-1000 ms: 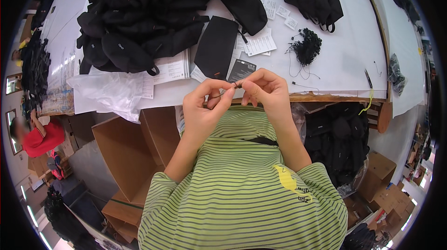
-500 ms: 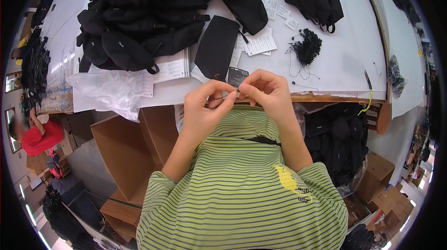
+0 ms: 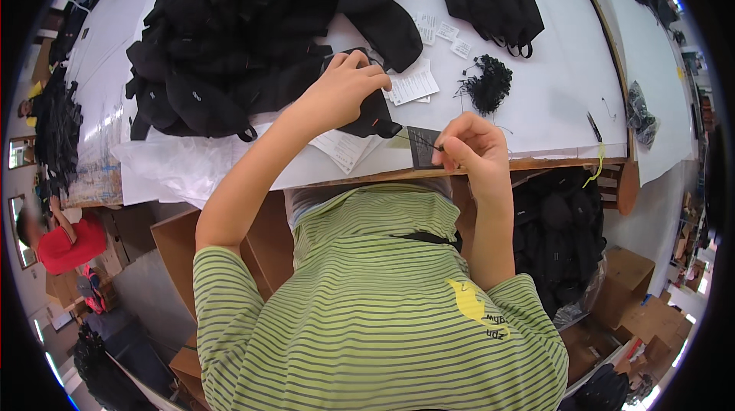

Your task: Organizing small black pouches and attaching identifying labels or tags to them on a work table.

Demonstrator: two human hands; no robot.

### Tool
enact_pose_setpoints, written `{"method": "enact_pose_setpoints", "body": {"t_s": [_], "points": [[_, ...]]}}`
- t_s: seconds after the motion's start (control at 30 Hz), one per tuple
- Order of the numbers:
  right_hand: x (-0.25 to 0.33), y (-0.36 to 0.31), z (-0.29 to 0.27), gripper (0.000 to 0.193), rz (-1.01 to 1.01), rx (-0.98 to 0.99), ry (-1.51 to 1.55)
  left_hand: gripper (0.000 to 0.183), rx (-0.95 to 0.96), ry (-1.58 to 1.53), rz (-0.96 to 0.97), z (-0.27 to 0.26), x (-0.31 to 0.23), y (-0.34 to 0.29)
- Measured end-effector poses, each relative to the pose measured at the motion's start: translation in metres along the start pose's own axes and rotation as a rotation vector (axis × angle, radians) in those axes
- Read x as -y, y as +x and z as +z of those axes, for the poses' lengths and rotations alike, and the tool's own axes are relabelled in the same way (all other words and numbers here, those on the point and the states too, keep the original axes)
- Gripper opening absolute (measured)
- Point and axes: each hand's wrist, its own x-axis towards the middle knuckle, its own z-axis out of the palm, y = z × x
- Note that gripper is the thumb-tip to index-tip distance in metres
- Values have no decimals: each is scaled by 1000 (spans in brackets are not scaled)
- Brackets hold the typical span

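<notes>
My left hand reaches over a flat black fabric pouch on the table, its fingers curled down on the pouch's far part; the fingertips are partly hidden. A small orange mark shows near the pouch's near end. My right hand is just above the table's front edge, thumb and forefinger pinched on a thin black cord. A dark rectangular hang tag appears beside these fingertips, where the cord crosses it. White printed papers lie to the right of the pouch.
A large heap of black bags fills the table's left and middle. Farther right are folded black pouches, a tangle of black cords and a dark pointed tool. Clear plastic overhangs the front edge. A person in red is far left.
My hands, together before, are now apart. The left has moved up and onto the pouch, which has shifted right. The right has moved slightly right, still pinching the cord.
</notes>
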Motion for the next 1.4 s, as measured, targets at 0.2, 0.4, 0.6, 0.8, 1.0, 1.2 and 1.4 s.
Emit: {"method": "enact_pose_setpoints", "body": {"t_s": [0.2, 0.4, 0.6, 0.8, 1.0, 1.2, 1.4], "points": [[-17, -16, -39, 16, -9, -85, 118, 24, -260, 75, -98, -3, -4, -23], [-16, -14, -40, 9, 62, -112, -26, 25, -333, 18, 0, 22, -17, -44], [-14, -14, -34, 10, 82, -107, -76, 30, -351, 17, 37, 30, -6, -45], [-31, -15, -47, 20, -34, -117, -317, 23, -320, 19, 93, 29, -2, -38], [-41, -5, -36, 52, -192, -147, -969, 21, -404, 50, 158, 7, -8, -20], [-68, 3, -42, 29, -9, -219, -385, 17, -362, -236, -11, -16, -32, -21], [-46, -5, -50, 27, 29, -87, 310, 18, -261, -366, -300, -32, -56, -51]]}}
